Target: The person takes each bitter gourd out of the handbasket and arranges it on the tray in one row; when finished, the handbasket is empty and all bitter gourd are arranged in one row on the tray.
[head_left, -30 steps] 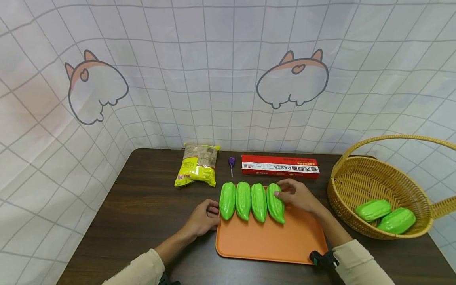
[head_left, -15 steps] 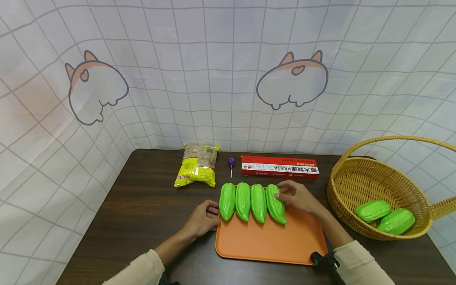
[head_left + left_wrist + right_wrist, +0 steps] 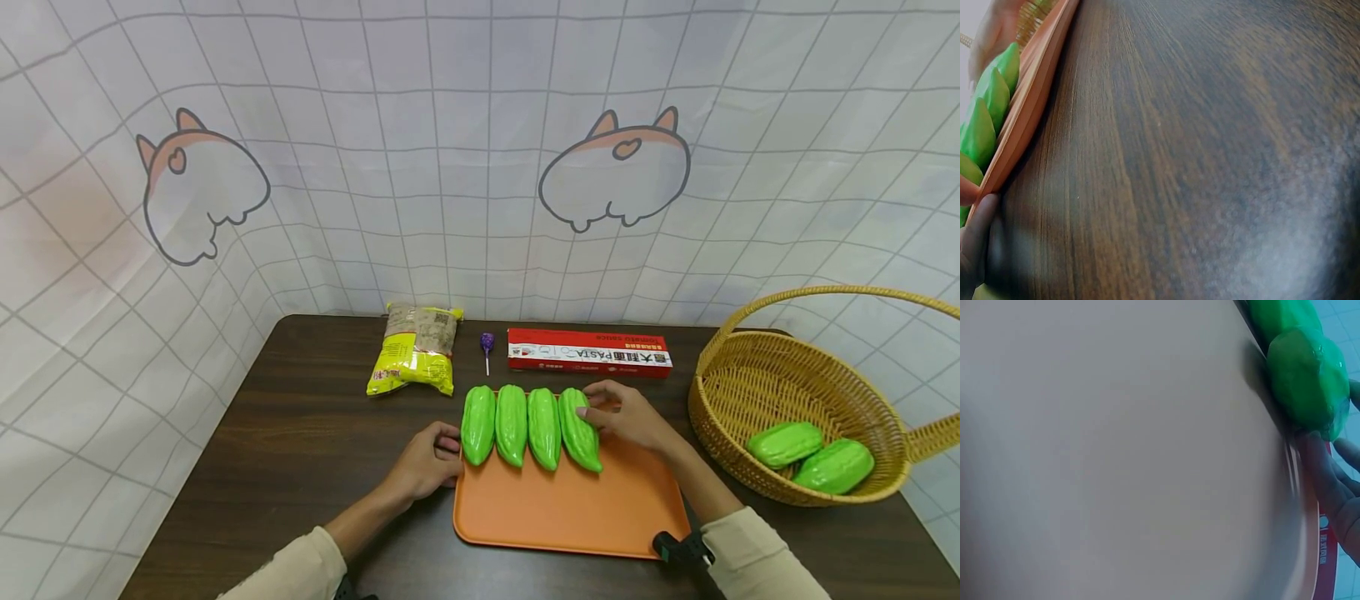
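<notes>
Several bright green, ridged toy bitter melons lie side by side along the far left of an orange tray (image 3: pixel 555 517), their pointed ends toward me. My right hand (image 3: pixel 630 414) grips the upper end of the rightmost bitter melon (image 3: pixel 579 433), its thumb on the near side and the other fingers behind. In the right wrist view, fingertips touch the end of that green melon (image 3: pixel 1307 378). At the tray's left edge, my left hand (image 3: pixel 423 461) pinches the rim. The left wrist view shows its fingers (image 3: pixel 982 219) on the tray wall (image 3: pixel 1029 112), beside the melons.
A wicker basket (image 3: pixel 712 425) with a tall handle stands at the right and holds two more green melons (image 3: pixel 832 467). Behind the tray lie a yellow bag (image 3: pixel 416 350), a purple lollipop (image 3: pixel 487 342) and a red pasta box (image 3: pixel 588 350). A grid-patterned cloth (image 3: pixel 480 167) hangs behind the table.
The rightmost bitter melon's lower tip has shifted very slightly to the right under my right hand. Both hands otherwise stay where they were.
</notes>
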The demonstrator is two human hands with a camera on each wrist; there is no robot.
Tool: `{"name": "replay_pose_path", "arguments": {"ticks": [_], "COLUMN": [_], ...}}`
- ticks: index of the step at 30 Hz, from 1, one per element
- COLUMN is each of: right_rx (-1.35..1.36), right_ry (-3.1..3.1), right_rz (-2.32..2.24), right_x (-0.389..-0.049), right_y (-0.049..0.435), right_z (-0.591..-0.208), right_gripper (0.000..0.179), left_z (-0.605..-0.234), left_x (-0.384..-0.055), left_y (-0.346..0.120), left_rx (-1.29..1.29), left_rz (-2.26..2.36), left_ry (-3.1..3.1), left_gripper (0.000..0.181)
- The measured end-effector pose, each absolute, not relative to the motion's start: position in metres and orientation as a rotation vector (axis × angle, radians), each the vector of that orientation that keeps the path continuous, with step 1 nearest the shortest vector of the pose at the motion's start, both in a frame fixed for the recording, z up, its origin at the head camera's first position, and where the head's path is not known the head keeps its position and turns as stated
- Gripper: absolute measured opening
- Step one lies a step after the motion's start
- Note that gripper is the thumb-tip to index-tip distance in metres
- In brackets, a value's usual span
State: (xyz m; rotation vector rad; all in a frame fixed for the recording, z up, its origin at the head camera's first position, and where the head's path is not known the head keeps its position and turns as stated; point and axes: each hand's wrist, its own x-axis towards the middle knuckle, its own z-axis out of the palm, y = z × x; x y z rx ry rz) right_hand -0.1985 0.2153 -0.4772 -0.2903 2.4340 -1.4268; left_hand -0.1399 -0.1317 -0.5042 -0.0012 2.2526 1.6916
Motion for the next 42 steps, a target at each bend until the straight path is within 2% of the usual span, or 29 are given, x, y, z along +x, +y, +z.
{"name": "replay_pose_path", "arguments": {"ticks": [21,42], "right_rx": [-0.358,-0.502], "right_ry": [2.429,2.515], "right_rz": [-1.416,-1.226], "right_x": [-0.198,-0.198], "right_y": [0.223,0.259], "right_z": [-0.469,-0.426], "right_gripper": [0.057,0.055], "left_z": [-0.505,-0.504], "left_x": [-0.139,-0.141], "left_y": [-0.133,-0.132], "left_rx": [0.004,0.006], "left_rz": [1.695,1.683], "left_ry": [2.266,2.271], "left_gripper": [0.054,0.054]}}
